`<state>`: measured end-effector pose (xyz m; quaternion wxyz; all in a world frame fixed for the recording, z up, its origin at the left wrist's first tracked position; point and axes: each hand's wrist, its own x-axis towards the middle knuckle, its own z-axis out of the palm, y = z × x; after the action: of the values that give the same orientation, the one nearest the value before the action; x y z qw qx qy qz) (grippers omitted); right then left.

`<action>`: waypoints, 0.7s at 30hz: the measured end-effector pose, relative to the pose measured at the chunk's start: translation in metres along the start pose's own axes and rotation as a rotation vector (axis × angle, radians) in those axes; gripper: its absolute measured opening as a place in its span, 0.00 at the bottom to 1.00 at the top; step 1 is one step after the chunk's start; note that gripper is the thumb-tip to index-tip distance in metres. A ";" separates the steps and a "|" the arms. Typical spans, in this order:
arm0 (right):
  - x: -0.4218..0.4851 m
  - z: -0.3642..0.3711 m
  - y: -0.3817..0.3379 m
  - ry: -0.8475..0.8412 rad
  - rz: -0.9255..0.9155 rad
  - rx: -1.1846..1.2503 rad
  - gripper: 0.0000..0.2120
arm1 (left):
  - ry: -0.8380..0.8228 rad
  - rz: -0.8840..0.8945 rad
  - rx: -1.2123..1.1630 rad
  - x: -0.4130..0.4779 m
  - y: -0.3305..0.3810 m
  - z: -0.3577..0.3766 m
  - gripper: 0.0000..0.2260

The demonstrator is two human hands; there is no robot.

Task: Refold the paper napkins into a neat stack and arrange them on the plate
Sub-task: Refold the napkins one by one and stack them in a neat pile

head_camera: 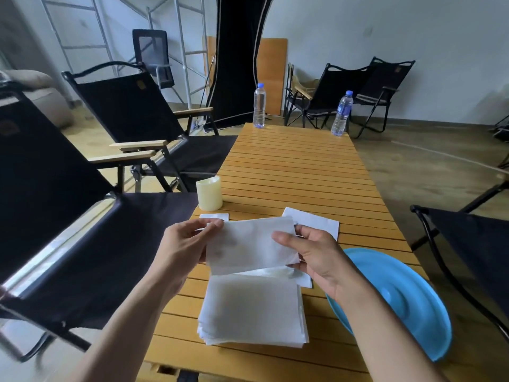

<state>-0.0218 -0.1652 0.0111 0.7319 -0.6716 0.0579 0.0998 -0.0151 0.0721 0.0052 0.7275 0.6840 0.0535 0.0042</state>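
Observation:
A white paper napkin [249,244] is held up over the table between both hands. My left hand [183,244] pinches its left edge and my right hand [314,256] grips its right edge. Below it a stack of folded napkins [252,312] lies on the wooden slat table [297,172]. Another folded napkin [316,220] lies flat behind my right hand, and a small one [214,216] sits behind my left hand. The blue plate [405,301] rests at the table's right front edge, with nothing on it.
A cream candle [209,193] stands at the table's left edge. Two water bottles [259,105] [341,113] stand at the far end. Black folding chairs [132,117] flank the table on both sides.

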 end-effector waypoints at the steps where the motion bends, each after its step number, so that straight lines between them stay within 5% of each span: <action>1: -0.001 0.001 -0.001 -0.006 0.007 0.015 0.13 | -0.013 0.019 0.009 -0.002 0.002 -0.002 0.12; 9: -0.001 -0.002 -0.008 0.010 0.009 -0.098 0.07 | 0.049 0.081 0.141 -0.013 0.001 -0.011 0.21; 12: -0.006 -0.013 -0.012 -0.022 0.049 -0.186 0.09 | -0.010 0.010 0.149 -0.018 -0.001 -0.009 0.18; 17: -0.019 -0.025 -0.007 -0.110 0.196 -0.288 0.10 | -0.217 -0.226 0.202 -0.025 -0.004 -0.024 0.27; 21: -0.023 -0.029 -0.002 -0.147 0.272 -0.374 0.13 | -0.203 -0.247 0.267 -0.025 -0.007 -0.032 0.28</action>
<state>-0.0421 -0.1962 0.0156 0.5767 -0.7725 0.0747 0.2551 -0.0434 0.1018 -0.0021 0.6271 0.7594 0.0634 -0.1614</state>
